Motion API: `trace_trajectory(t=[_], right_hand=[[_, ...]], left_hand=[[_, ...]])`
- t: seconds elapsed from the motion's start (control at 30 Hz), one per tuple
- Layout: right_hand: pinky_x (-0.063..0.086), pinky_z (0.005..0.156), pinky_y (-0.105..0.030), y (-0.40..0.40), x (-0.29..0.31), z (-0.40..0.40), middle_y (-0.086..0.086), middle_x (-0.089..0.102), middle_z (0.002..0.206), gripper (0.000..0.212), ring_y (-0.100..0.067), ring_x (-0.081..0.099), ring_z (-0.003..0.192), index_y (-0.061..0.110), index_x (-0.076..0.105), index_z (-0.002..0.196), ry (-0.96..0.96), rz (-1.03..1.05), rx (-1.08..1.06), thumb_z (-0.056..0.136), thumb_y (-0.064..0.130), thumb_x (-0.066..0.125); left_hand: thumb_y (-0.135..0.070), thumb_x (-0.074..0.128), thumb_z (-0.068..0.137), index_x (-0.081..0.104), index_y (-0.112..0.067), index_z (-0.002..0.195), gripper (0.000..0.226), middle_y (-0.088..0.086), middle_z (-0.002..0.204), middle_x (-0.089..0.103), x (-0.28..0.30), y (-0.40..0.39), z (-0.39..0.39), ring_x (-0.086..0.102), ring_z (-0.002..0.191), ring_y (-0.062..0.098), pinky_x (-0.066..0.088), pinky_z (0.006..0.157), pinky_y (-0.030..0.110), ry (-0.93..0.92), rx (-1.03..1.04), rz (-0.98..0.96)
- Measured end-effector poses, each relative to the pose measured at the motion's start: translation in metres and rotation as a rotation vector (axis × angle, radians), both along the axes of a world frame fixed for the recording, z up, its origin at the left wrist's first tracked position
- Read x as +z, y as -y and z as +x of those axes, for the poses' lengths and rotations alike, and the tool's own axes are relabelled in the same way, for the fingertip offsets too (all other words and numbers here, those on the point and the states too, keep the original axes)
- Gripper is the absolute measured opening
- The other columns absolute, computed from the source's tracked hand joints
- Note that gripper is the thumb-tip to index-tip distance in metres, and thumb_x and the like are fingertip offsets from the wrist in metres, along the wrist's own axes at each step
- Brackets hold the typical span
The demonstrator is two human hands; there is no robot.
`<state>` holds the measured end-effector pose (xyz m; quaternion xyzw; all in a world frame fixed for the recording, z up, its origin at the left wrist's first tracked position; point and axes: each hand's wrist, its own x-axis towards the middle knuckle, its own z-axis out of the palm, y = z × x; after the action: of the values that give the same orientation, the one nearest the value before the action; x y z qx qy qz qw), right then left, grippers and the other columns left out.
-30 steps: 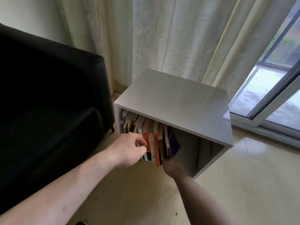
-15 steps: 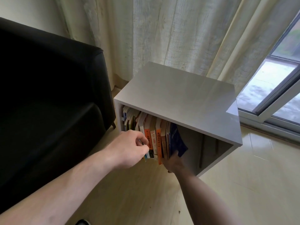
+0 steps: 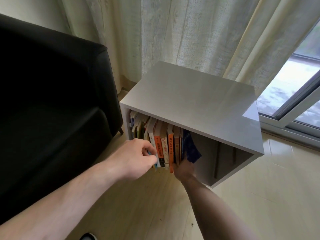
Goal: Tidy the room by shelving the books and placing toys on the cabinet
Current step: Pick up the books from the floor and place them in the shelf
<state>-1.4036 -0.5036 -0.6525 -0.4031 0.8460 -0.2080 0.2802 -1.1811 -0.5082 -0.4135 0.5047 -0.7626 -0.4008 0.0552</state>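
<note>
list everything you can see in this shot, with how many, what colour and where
cabinet: one, grey, on the floor by the curtain
books: a row, count unclear, orange, white and blue, upright in the cabinet's left part
sofa: one, black, left of the cabinet
curtain: pale cream, behind the cabinet
window: one, grey frame, right
floor: pale tile
left hand: pinches at the books' lower spines
right hand: at the bottom of the blue book

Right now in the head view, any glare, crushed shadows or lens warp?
Head view: window light throws a bright glare patch on the cabinet top; the black sofa is crushed almost to featureless black; the right hand sits in the shelf's shadow; wide-angle warp bends the curtain and window frame.
</note>
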Motion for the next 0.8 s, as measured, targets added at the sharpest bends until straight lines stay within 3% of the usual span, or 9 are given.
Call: trace_trajectory(t=[0.23,0.47,0.57,0.67,0.73,0.8], right_hand=[[0.062,0.075,-0.036,0.007,0.01,-0.012,0.011,0.065,0.085,0.044,-0.013,0.068,0.08,0.026,0.061,0.122,-0.062,0.054,0.009,0.085,0.046,0.075],[0.063,0.075,-0.035,0.012,0.009,-0.022,0.011,0.065,0.083,0.046,-0.01,0.069,0.076,0.028,0.057,0.117,-0.051,0.094,0.048,0.08,0.046,0.079],[0.061,0.076,-0.033,0.01,0.013,-0.025,0.008,0.066,0.08,0.029,-0.011,0.067,0.073,0.023,0.063,0.097,-0.06,0.165,0.011,0.086,0.048,0.072],[0.054,0.072,-0.03,0.007,0.019,-0.026,0.005,0.064,0.08,0.025,-0.012,0.062,0.072,0.027,0.054,0.08,-0.045,0.176,-0.063,0.088,0.043,0.071],[0.049,0.064,-0.029,0.013,0.016,-0.026,0.001,0.065,0.082,0.023,-0.014,0.061,0.072,0.024,0.054,0.08,-0.042,0.189,-0.151,0.087,0.037,0.071],[0.055,0.068,-0.034,0.023,0.014,-0.023,-0.006,0.069,0.093,0.022,-0.021,0.067,0.081,0.016,0.063,0.092,-0.023,0.211,-0.234,0.085,0.034,0.074]], left_hand=[[-0.032,0.06,0.104,0.062,-0.035,0.124,0.021,-0.02,0.1,0.064,0.001,-0.001,0.004,0.069,0.084,0.002,0.054,0.067,0.014,0.009,-0.009,0.014],[-0.032,0.061,0.103,0.062,-0.034,0.126,0.023,-0.017,0.1,0.067,0.001,-0.001,0.003,0.071,0.082,0.003,0.057,0.069,0.015,0.016,-0.016,0.038],[-0.032,0.061,0.104,0.061,-0.034,0.127,0.024,-0.018,0.101,0.066,0.0,-0.001,0.002,0.071,0.083,0.004,0.058,0.072,0.016,0.018,-0.028,0.046],[-0.034,0.061,0.103,0.061,-0.034,0.129,0.026,-0.017,0.101,0.067,-0.001,0.0,0.003,0.072,0.082,0.003,0.06,0.074,0.018,0.019,-0.031,0.064],[-0.034,0.062,0.103,0.061,-0.034,0.131,0.028,-0.018,0.102,0.067,-0.002,0.001,0.004,0.072,0.082,0.003,0.059,0.073,0.017,0.018,-0.028,0.069],[-0.033,0.062,0.103,0.061,-0.033,0.132,0.029,-0.018,0.102,0.067,-0.003,0.001,0.003,0.071,0.083,0.002,0.057,0.07,0.015,0.019,-0.028,0.065]])
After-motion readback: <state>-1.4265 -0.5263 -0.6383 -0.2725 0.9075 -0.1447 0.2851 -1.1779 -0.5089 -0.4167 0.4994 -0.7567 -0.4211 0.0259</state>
